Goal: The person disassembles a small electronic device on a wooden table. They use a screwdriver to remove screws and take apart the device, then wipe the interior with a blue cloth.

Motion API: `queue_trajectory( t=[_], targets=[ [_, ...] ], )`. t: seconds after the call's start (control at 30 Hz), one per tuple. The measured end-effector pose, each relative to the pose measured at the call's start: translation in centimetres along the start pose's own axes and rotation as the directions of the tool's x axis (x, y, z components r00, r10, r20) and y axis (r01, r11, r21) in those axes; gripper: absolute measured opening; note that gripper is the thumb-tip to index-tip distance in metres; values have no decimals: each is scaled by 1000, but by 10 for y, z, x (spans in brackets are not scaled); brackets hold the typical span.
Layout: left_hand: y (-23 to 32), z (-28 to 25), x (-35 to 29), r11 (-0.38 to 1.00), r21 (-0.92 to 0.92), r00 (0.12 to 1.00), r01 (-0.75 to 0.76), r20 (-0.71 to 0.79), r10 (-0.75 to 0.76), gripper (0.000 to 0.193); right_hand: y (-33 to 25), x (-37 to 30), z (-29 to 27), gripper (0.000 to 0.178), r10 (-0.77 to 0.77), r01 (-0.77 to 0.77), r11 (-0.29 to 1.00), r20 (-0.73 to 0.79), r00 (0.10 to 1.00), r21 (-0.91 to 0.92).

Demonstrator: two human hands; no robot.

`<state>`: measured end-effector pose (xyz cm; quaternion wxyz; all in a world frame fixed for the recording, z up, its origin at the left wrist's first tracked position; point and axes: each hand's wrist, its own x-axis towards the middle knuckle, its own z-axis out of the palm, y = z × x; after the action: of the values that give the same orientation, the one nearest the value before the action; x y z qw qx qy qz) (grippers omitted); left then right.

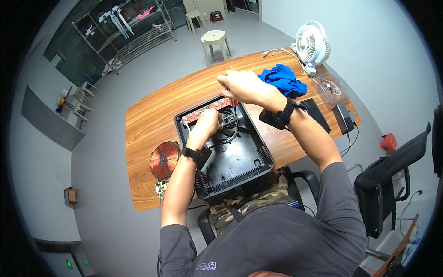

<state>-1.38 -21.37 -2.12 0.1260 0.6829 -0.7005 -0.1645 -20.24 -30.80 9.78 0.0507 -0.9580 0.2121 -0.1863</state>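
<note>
Clearly, two bare hands are working over one black casing, which is lying open on the wooden desk (152, 111), near its close edge, directly before the person. One copper-coloured round coil (164, 159) is resting to the left of the casing (230, 161). One blue cloth (284, 81), one white fan (310, 42) and one flat black device (315, 114) are occupying the desk's right side, and two pale stools, a nearer one (215, 39) and a farther one (195, 19), are standing beyond the desk.

The left hand (206, 122) is reaching down into the casing, back upward, its fingers bending inward beside the black ring; whether they are grasping anything, I cannot tell. The right hand (249, 87) is hovering above the far right corner, its wrist arching and its fingers curling toward the left; what they are enclosing, if anything, is not showing clearly. Each wrist is wearing one black band.

Inside, the casing is showing a smooth dark floor, a slotted near edge, one black ring (226, 136) and one red strip (206, 110) with small pale parts, which is running along the far wall.
</note>
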Motion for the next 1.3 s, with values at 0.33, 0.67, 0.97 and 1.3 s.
queue_trajectory(
  t=[0.33, 0.67, 0.97, 1.3],
  targets=[
    [2, -1, -1, 1000, -1, 1000, 5, -20, -5, 24, -6, 0, -1, 25, 24, -22, 994, -13, 1000, 108],
    [2, -2, -1, 1000, 7, 1000, 18, 7, -18, 24, -3, -3, 11, 21, -87, 115, 980, -169, 982, 161],
    [4, -1, -2, 1000, 10, 999, -27, -31, 28, 22, 1, -3, 19, 23, -75, 107, 979, -181, 981, 176],
    [6, -2, -2, 1000, 3, 1000, -15, -26, 15, 21, -6, -12, -5, 30, 5, -6, 1000, -17, 1000, -29]
  ],
)
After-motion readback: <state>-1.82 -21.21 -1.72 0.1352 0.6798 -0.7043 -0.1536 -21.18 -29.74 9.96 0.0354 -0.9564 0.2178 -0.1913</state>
